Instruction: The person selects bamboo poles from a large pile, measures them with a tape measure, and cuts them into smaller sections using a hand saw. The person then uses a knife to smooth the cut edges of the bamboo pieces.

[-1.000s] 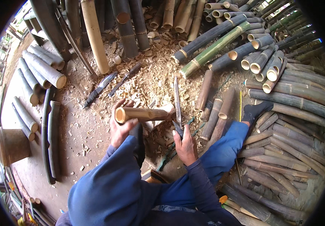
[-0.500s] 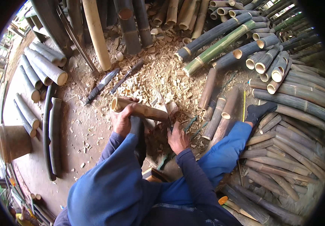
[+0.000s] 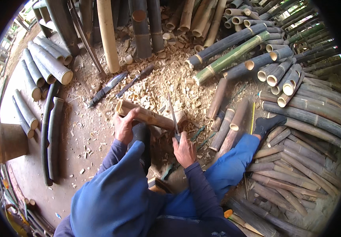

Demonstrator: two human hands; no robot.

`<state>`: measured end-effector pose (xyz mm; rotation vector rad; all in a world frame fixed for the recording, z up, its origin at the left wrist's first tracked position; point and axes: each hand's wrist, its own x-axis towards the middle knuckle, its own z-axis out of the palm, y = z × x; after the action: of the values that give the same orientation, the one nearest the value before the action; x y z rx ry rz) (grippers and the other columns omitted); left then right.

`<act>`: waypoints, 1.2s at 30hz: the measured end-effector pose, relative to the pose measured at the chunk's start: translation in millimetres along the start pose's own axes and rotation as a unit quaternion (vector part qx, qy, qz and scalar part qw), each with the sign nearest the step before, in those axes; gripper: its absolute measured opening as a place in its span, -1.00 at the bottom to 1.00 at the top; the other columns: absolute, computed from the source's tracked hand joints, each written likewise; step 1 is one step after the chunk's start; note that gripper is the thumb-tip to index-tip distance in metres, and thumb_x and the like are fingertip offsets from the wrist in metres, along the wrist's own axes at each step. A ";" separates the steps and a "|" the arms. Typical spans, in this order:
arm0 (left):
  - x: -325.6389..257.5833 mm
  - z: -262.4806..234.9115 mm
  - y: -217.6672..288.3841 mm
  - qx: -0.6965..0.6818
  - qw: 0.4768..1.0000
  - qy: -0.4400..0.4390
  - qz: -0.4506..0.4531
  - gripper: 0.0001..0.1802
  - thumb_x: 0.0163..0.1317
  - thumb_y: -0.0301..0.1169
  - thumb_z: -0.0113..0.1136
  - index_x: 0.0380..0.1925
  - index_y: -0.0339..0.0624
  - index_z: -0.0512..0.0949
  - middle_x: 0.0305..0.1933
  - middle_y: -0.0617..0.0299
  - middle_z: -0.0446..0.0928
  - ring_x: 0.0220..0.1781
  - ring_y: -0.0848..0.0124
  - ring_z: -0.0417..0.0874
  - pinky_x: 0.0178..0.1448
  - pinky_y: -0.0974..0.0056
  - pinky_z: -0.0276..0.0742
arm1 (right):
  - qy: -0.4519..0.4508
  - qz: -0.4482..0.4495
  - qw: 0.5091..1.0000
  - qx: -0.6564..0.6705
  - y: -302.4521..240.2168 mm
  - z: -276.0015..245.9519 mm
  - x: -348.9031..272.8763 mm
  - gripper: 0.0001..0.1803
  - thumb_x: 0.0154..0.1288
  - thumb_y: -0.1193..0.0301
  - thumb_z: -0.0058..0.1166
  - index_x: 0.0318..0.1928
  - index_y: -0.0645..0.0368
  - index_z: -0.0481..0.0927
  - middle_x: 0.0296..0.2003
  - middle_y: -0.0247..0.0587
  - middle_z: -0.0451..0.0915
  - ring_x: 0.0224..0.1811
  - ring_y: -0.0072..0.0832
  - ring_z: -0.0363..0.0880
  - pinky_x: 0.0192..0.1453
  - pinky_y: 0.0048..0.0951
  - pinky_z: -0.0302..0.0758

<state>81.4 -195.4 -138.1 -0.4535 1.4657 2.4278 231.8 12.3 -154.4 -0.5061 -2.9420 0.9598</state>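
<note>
My left hand [image 3: 124, 127] is closed around the left part of a short tan bamboo section [image 3: 150, 118], which lies slantwise in front of me with its hollow end on the left. The thumb rests along its top. In my right hand [image 3: 185, 149] is the handle of a knife [image 3: 172, 110]. Its narrow blade points away from me beside the bamboo's right end; whether it touches there I cannot tell. Just beyond that end is a pale wooden block [image 3: 181, 116], partly hidden by the blade and bamboo.
Two long blades, a machete [image 3: 108, 88] and a darker knife [image 3: 135, 80], lie beyond the bamboo among wood chips [image 3: 166, 71]. A green pole [image 3: 231, 57] and stacked bamboo [image 3: 308, 106] fill the right side. A bucket [image 3: 10, 141] stands at left, near dark split lengths [image 3: 54, 138].
The left fingers that showed over the bamboo's far side are now out of sight, with the thumb on top. The knife and right hand have shifted slightly toward me. The view has moved a little.
</note>
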 end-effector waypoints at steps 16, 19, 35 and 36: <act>-6.6 -11.9 -3.5 0.121 0.983 -0.035 0.137 -0.63 0.12 -0.38 0.60 -0.14 -0.29 0.65 -0.19 0.20 0.73 -0.15 0.45 0.73 0.01 0.31 0.67 | 0.038 -0.020 0.995 0.091 -79.7 -53.3 3.4 -0.70 0.52 0.25 0.12 -0.13 0.22 0.37 -0.47 0.14 0.60 -0.43 0.08 0.68 -0.39 -0.04 0.50; -1.2 -7.6 -16.0 0.114 0.984 -0.065 0.118 -0.61 0.11 -0.39 0.60 -0.12 -0.26 0.64 -0.18 0.20 0.72 -0.14 0.42 0.73 0.02 0.30 0.67 | 0.132 -0.049 0.985 0.103 -39.4 -20.1 -8.1 -0.70 0.51 0.27 0.12 -0.01 0.26 0.43 -0.42 0.15 0.64 -0.43 0.08 0.69 -0.37 -0.04 0.55; -5.5 -11.9 0.5 0.028 0.997 -0.061 0.047 -0.47 0.04 -0.42 0.53 0.04 -0.25 0.57 -0.11 0.14 0.66 -0.09 0.33 0.72 0.01 0.20 0.72 | -0.053 0.109 0.992 -0.025 -1.4 1.8 0.7 -0.63 0.47 0.17 0.11 -0.03 0.20 0.36 -0.34 0.26 0.67 -0.30 0.28 0.66 -0.21 0.18 0.53; -16.5 1.3 11.4 -0.002 0.999 0.031 0.011 -0.52 0.11 -0.41 0.49 0.03 -0.27 0.56 -0.15 0.15 0.67 -0.16 0.33 0.74 -0.01 0.19 0.74 | -0.074 0.122 0.990 0.002 -18.4 -15.7 4.1 -0.63 0.49 0.17 0.08 -0.04 0.23 0.36 -0.35 0.26 0.66 -0.27 0.25 0.66 -0.21 0.16 0.51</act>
<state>92.0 -200.5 -121.8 -0.5205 1.4983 2.4538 224.0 8.6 -131.5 -0.8479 -3.0591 1.0661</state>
